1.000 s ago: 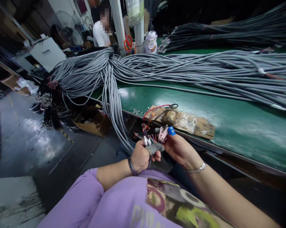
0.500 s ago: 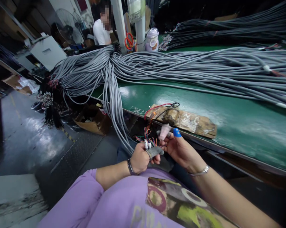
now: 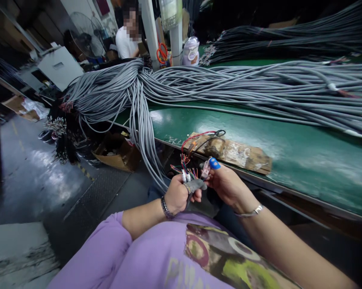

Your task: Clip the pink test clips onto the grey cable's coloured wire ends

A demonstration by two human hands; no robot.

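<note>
My left hand (image 3: 177, 196) is closed round the end of a grey cable (image 3: 196, 186), out of which thin coloured wires (image 3: 185, 165) fan upward. A grey sleeve covers one of its fingers. My right hand (image 3: 226, 184) wears a blue fingertip cap (image 3: 214, 163) and pinches a small pinkish piece (image 3: 205, 169) among the wire ends. The hands meet just in front of the green bench edge (image 3: 259, 186). A red and a black lead (image 3: 199, 138) loop up from the wires onto a worn wooden block (image 3: 233, 152).
A thick mass of grey cables (image 3: 229, 88) covers the green bench (image 3: 304, 160) and spills over its left end. A darker cable bundle (image 3: 283, 36) lies behind. A cardboard box (image 3: 116, 152) sits on the floor. Another person (image 3: 127, 38) sits far back, near a fan (image 3: 86, 34).
My right hand has come back in to the wire ends and its fingers have closed on the pinkish piece; half a second ago they stood slightly apart. The view shifted a little.
</note>
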